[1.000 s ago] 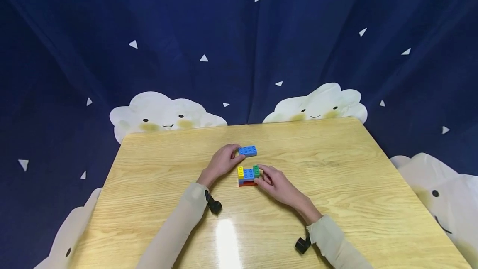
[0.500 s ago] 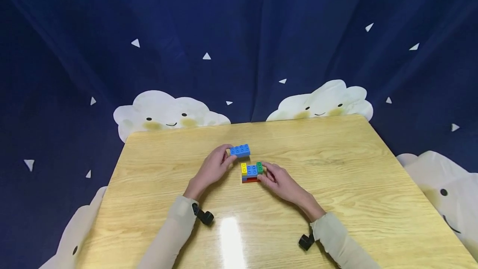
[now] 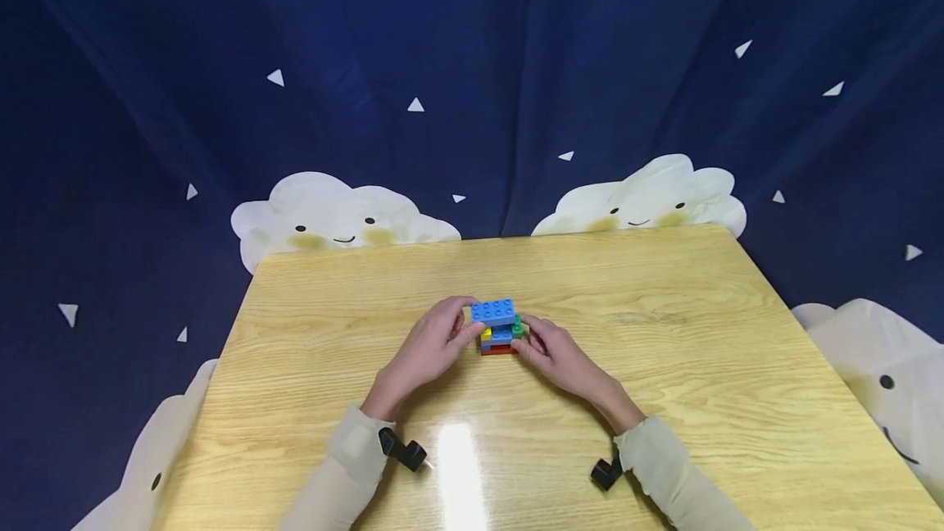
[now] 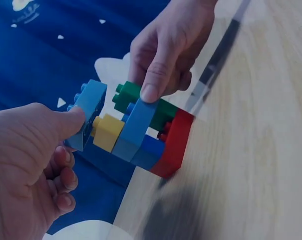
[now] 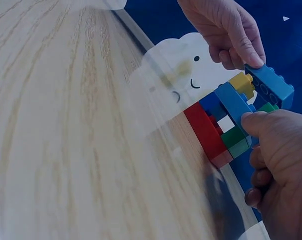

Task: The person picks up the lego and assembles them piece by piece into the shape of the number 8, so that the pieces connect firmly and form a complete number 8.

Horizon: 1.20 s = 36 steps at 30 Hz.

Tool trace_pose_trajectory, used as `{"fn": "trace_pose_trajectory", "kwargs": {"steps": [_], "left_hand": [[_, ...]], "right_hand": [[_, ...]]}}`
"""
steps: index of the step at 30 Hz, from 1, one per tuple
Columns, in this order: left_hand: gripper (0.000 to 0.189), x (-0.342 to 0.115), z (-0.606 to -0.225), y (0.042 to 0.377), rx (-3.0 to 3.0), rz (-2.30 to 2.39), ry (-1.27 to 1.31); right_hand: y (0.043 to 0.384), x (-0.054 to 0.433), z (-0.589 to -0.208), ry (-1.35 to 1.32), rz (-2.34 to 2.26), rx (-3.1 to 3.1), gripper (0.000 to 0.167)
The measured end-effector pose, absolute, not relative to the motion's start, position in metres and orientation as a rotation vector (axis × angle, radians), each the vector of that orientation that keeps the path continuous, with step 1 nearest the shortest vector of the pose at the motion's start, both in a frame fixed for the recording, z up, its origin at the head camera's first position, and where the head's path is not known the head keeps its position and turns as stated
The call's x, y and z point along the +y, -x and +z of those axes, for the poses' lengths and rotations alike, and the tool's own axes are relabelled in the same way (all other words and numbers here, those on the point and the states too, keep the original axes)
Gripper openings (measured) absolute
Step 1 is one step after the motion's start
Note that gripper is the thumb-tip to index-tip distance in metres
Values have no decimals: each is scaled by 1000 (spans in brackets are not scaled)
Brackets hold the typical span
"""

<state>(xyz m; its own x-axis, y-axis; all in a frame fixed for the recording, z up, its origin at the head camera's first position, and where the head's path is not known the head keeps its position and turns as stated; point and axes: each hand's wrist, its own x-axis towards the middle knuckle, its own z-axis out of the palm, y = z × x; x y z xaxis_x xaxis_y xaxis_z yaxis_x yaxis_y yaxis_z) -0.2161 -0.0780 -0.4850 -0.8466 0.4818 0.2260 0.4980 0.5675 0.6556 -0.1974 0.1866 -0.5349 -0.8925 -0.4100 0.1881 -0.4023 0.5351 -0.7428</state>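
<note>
My left hand [image 3: 424,348] pinches a blue brick [image 3: 492,312] by its left end, between thumb and fingers. That brick hangs over a small stack of bricks, close above the yellow brick [image 4: 108,132]; whether they touch I cannot tell. The stack has a long red brick [image 4: 175,144] at the bottom, a dark blue brick [image 4: 149,151] and a green brick [image 5: 235,141] above it, a lighter blue brick [image 5: 231,102] bridging them, and yellow and green [image 3: 517,326] bricks on top. My right hand [image 3: 562,359] holds the stack's right end, thumb on the bridging brick.
The wooden table [image 3: 332,293] bears the stack near its middle. Behind it hangs a dark blue curtain [image 3: 369,64] with white triangles and clouds. A black wrist camera [image 3: 404,451] is strapped to each sleeve.
My left hand first drew the blue brick leftward, then brought it right and toward me, over the stack. My right hand keeps its hold on the stack's right end.
</note>
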Motion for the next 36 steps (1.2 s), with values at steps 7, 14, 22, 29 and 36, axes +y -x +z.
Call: {"fn": "trace_pose_trajectory", "kwargs": {"steps": [7,14,22,29,36], "left_hand": [[44,-73,-489,213,-2764,-1103,893],[40,-70,-488,212,-2746,-1058,898],[41,-69,-487,211,-2745,-979,898],[41,-69,-487,210,-2730,-979,907],[43,-70,-489,212,-2694,-1023,909]], "right_hand": [[200,187,-537,774,-1343,2729,49],[200,186,-536,783,-1353,2731,46],[200,184,-534,758,-1319,2740,47],[204,189,-509,790,-1350,2758,55],[209,189,-496,826,-1279,2808,42]]}}
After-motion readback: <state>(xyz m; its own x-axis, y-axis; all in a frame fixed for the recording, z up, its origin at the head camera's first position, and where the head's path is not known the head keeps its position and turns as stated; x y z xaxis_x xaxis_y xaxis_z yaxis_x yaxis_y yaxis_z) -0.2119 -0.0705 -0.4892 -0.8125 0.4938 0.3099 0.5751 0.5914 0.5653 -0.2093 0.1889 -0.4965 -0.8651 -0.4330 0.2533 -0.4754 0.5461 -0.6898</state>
